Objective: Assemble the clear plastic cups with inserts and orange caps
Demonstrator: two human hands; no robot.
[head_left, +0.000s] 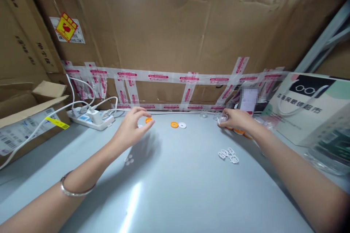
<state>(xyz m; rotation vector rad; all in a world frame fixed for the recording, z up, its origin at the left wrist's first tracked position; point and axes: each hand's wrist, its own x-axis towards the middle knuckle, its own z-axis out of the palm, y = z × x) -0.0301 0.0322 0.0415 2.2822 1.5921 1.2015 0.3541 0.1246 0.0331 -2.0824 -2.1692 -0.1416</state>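
My left hand (134, 123) hovers over the left part of the table with thumb and fingers apart and nothing held. Just beyond its fingers lies an orange ring (148, 120), and a white piece is partly hidden by the hand. At the right, my right hand (232, 118) has its fingers closed on a clear round plastic piece (222, 119). Orange rings (239, 131) lie under and beside that hand, partly covered. Between the hands, another orange ring (174, 125) touches a white ring (182, 125).
Several white cut-out pieces (229, 155) lie front right; small white discs (129, 160) lie front left. A power strip (94, 118) with cables and an open carton (30, 123) stand left. A large cardboard box (164, 36) backs the table (186, 189). A phone (248, 100) and paper bag (298, 113) stand right.
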